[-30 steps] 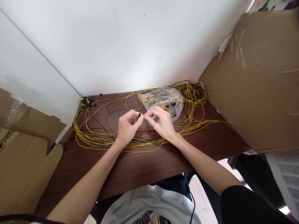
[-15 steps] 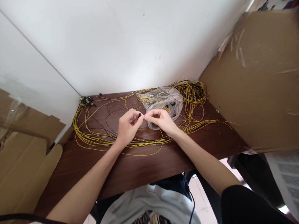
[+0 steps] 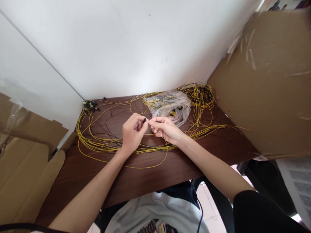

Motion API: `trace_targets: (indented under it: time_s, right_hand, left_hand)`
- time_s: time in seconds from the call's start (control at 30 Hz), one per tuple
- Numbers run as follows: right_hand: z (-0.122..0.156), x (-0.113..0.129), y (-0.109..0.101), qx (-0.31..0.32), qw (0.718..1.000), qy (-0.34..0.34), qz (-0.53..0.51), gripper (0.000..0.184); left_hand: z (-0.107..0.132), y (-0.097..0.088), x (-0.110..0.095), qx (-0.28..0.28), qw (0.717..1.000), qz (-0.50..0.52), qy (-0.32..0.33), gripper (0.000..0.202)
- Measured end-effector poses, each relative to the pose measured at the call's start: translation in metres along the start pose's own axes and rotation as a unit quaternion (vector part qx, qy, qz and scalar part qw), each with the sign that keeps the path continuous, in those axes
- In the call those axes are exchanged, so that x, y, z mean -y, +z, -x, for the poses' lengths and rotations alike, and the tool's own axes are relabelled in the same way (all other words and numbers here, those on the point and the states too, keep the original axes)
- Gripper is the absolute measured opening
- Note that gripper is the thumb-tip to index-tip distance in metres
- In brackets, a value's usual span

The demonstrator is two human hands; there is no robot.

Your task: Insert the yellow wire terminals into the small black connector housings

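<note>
My left hand (image 3: 132, 132) pinches a small black connector (image 3: 144, 120) between thumb and fingertips over the dark wooden table (image 3: 145, 174). My right hand (image 3: 163, 128) is closed in a pinch on the end of a thin yellow wire (image 3: 145, 166), held right against that connector. The wire drops from my fingers and loops over the table toward the front edge. Behind my hands lies a clear plastic bag (image 3: 170, 106) with small yellow and black parts.
Long yellow wires (image 3: 97, 142) lie looped across the table. A coiled tangle (image 3: 200, 95) sits at the back right and a cluster of black connectors (image 3: 90, 104) at the back left. Cardboard (image 3: 264, 84) walls the right side; flattened cardboard (image 3: 26, 161) lies left.
My right hand has shifted slightly left and lower, staying pinched at the connector. The loose yellow loop has slid nearer the table's front edge. My left hand has barely moved.
</note>
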State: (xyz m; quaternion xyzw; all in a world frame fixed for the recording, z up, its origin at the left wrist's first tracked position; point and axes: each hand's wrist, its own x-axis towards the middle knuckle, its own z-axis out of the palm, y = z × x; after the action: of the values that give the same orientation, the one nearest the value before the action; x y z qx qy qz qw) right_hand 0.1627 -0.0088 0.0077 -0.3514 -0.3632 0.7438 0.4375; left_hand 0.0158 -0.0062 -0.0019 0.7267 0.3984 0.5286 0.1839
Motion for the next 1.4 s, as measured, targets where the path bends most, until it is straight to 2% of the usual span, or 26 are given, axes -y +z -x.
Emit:
trace_targets:
  time_s: [0.3, 0.57, 0.73, 0.87, 1.0, 1.13, 1.27, 1.4]
  right_hand:
    - [-0.004, -0.001, -0.009, 0.045, 0.996, 0.057, -0.057, 0.018]
    - [0.002, 0.011, -0.013, 0.028, 0.998, 0.012, 0.063, 0.012]
    - [-0.002, 0.012, -0.017, 0.069, 0.994, 0.082, -0.027, 0.009]
    - [-0.008, 0.006, -0.018, 0.068, 0.987, 0.115, -0.089, 0.009]
    - [-0.008, 0.002, -0.016, 0.056, 0.993, 0.086, -0.066, 0.013]
    - [-0.005, 0.001, -0.012, 0.021, 0.999, 0.015, 0.027, 0.021]
    - [-0.003, 0.000, -0.005, -0.024, 0.988, -0.077, 0.134, 0.025]
    - [-0.001, 0.000, 0.001, -0.032, 0.980, -0.106, 0.164, 0.025]
  left_hand:
    - [0.000, 0.000, -0.001, 0.004, 0.999, -0.013, 0.042, 0.008]
    - [-0.001, -0.001, -0.004, 0.022, 0.998, -0.015, 0.062, 0.007]
    - [-0.002, -0.004, -0.005, 0.008, 0.999, -0.015, 0.046, 0.007]
    - [-0.003, -0.005, -0.004, -0.004, 1.000, -0.011, 0.025, 0.007]
    - [-0.004, -0.005, -0.004, -0.013, 1.000, -0.004, 0.015, 0.007]
    - [-0.003, -0.003, -0.004, -0.014, 1.000, 0.004, -0.007, 0.008]
    - [-0.002, -0.001, -0.001, -0.014, 0.998, 0.027, -0.054, 0.010]
    - [-0.001, 0.000, 0.001, -0.024, 0.993, 0.066, -0.094, 0.012]
